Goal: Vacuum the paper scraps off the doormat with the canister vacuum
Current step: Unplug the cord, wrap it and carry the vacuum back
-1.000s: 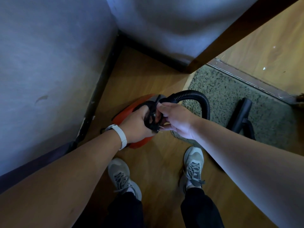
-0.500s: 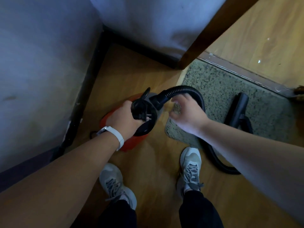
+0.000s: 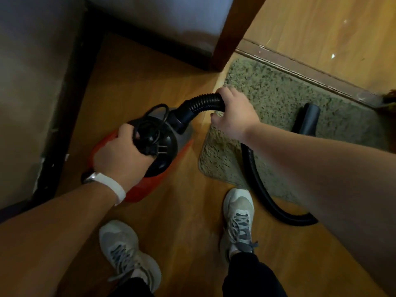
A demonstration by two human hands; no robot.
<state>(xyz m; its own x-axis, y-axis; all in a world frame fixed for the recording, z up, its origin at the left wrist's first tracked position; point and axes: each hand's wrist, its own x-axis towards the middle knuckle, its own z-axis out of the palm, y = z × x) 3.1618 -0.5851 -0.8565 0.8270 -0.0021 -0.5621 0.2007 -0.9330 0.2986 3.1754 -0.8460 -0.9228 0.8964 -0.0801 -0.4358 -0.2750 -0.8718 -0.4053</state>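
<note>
The scene is dim and warm-toned. The brightest light falls at the upper right, on the wooden floor (image 3: 321, 28) beyond the threshold, where small white glints show. The wall (image 3: 32, 82) at left sits in grey shadow. Slight motion blur softens the left hand (image 3: 122, 155) and the canister vacuum (image 3: 137, 194). Wide-angle distortion swells the right forearm (image 3: 332, 172) toward the edge and tilts the door frame (image 3: 233, 33).

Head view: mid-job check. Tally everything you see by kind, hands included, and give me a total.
Canister vacuum: 1
Hose: 1
Nozzle tube: 1
Power cord: 1
Doormat: 1
Shoes: 2
Hands: 2, left hand gripping the power cord, right hand gripping the hose
Total: 9
</note>
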